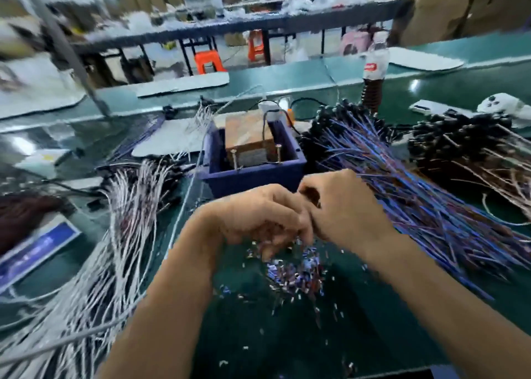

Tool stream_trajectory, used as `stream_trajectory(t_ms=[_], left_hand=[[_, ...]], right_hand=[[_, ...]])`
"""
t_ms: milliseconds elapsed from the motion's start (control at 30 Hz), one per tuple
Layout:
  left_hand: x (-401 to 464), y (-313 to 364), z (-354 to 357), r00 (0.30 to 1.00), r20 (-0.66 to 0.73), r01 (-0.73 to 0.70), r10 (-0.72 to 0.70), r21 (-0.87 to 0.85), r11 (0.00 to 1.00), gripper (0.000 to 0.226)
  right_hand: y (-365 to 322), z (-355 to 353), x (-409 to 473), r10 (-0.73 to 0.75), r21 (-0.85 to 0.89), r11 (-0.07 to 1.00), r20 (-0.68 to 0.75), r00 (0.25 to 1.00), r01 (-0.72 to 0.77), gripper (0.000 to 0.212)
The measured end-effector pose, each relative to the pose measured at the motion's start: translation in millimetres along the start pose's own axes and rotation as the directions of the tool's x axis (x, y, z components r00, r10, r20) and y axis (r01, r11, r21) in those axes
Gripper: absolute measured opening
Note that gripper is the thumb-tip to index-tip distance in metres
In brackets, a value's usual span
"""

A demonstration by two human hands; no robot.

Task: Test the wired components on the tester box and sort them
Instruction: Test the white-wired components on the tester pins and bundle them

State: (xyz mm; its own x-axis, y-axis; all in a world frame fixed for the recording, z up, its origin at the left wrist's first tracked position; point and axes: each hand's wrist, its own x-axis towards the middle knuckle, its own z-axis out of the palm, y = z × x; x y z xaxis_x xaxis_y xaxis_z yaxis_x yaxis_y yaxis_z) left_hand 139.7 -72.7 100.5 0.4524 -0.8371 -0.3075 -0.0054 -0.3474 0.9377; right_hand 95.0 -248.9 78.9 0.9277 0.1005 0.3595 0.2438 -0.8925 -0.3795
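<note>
Both the left hand (258,215) and right hand (342,206) curl together just before the tester box (253,160); blur hides whether they hold anything. The blue wires (416,200) heaped right look light, floppy, tangle-prone, best pinched near the stiff black end.

Bare forearms, left grip (258,215) and right grip (344,206) ungloved.

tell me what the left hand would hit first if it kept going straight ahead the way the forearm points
Most likely the right hand, which sits against the left hand; beyond that, the blue tester box, though depth is unclear.
</note>
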Motion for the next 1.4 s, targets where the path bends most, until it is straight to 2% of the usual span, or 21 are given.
stream_trajectory(t_ms=[67, 133, 167, 233, 267, 333, 367, 500, 533, 567, 600, 633, 700, 833, 933, 1067, 1133, 1200, 1267, 1333, 1400], left_hand=[[-42, -18, -24, 0.97, -0.157, 0.221, -0.184, 0.263, 0.939, 0.02], [-74, -35, -44, 0.869, -0.374, 0.465, -0.323, 0.398, 0.79, 0.023], [-81, -40, -52, 0.808, -0.478, 0.555, -0.344, 0.421, 0.718, 0.024], [-95, -50, -68, 0.642, -0.71, 0.697, -0.289, 0.383, 0.606, 0.022], [-98, -54, -76, 0.55, -0.804, 0.746, -0.224, 0.354, 0.564, 0.019], [-102, -58, -89, 0.404, -0.911, 0.799, -0.089, 0.304, 0.519, 0.018], [-99, -60, -94, 0.371, -0.927, 0.804, -0.05, 0.294, 0.518, 0.019], [-80, -63, -113, 0.342, -0.939, 0.785, 0.021, 0.298, 0.543, 0.022], [-73, -64, -118, 0.333, -0.942, 0.788, 0.044, 0.304, 0.535, 0.024], [-67, -66, -125, 0.318, -0.945, 0.803, 0.072, 0.309, 0.51, 0.027], [-61, -69, -131, 0.297, -0.95, 0.827, 0.098, 0.308, 0.471, 0.03], [-57, -72, -138, 0.277, -0.954, 0.854, 0.118, 0.3, 0.425, 0.033], [-50, -78, -151, 0.246, -0.961, 0.899, 0.125, 0.274, 0.342, 0.036], [-44, -89, -163, 0.242, -0.957, 0.933, 0.161, 0.276, 0.232, 0.035], [-42, -89, -165, 0.246, -0.955, 0.938, 0.167, 0.278, 0.207, 0.033], [-46, -84, -163, 0.245, -0.961, 0.925, 0.127, 0.271, 0.267, 0.03], [-49, -81, -161, 0.219, -0.971, 0.906, 0.101, 0.24, 0.348, 0.035], [-52, -75, -158, 0.186, -0.98, 0.853, 0.074, 0.199, 0.482, 0.037], [-59, -71, -154, 0.151, -0.988, 0.719, 0.012, 0.118, 0.685, 0.033], [-64, -72, -149, 0.149, -0.984, 0.473, -0.098, -0.016, 0.881, 0.032], [-64, -80, -139, 0.123, -0.976, 0.225, -0.18, -0.149, 0.963, 0.012]], right_hand=[[-38, 35, 10, -0.109, -0.039, 0.992, 0.188, 0.976, 0.118, 0.01], [-74, 64, 20, -0.177, -0.007, 0.982, 0.302, 0.937, 0.188, 0.008], [-89, 77, 26, -0.186, 0.01, 0.981, 0.324, 0.928, 0.193, 0.008], [-123, 102, 42, -0.171, 0.033, 0.985, 0.344, 0.923, 0.17, 0.007], [-136, 115, 49, -0.134, 0.044, 0.991, 0.37, 0.919, 0.127, 0.015], [-153, 134, 63, -0.067, 0.015, 0.998, 0.433, 0.899, 0.068, 0.029], [-158, 139, 70, -0.049, -0.017, 0.998, 0.459, 0.887, 0.064, 0.032], [-166, 154, 92, -0.092, -0.135, 0.975, 0.482, 0.871, 0.178, 0.022], [-168, 156, 93, -0.076, -0.138, 0.978, 0.456, 0.887, 0.155, 0.025], [-170, 158, 97, -0.034, -0.043, 0.997, 0.436, 0.899, 0.058, 0.031], [-170, 163, 101, -0.031, 0.003, 0.999, 0.446, 0.894, 0.033, 0.035], [-172, 159, 101, 0.001, -0.018, 1.0, 0.467, 0.884, 0.008, 0.038], [-171, 156, 104, 0.155, -0.028, 0.987, 0.474, 0.867, -0.161, 0.04], [-166, 155, 107, 0.228, -0.043, 0.971, 0.46, 0.858, -0.235, 0.044], [-166, 157, 107, 0.215, -0.034, 0.973, 0.471, 0.856, -0.226, 0.043], [-162, 164, 107, 0.203, -0.002, 0.974, 0.437, 0.876, -0.225, 0.033], [-161, 167, 105, 0.194, 0.026, 0.974, 0.413, 0.89, -0.225, 0.027], [-158, 169, 102, 0.181, 0.046, 0.976, 0.375, 0.909, -0.214, 0.028], [-156, 169, 99, 0.157, 0.057, 0.98, 0.359, 0.92, -0.189, 0.032], [-153, 167, 98, 0.138, 0.083, 0.98, 0.361, 0.922, -0.179, 0.034], [-152, 164, 96, 0.129, 0.09, 0.981, 0.371, 0.92, -0.174, 0.033]])
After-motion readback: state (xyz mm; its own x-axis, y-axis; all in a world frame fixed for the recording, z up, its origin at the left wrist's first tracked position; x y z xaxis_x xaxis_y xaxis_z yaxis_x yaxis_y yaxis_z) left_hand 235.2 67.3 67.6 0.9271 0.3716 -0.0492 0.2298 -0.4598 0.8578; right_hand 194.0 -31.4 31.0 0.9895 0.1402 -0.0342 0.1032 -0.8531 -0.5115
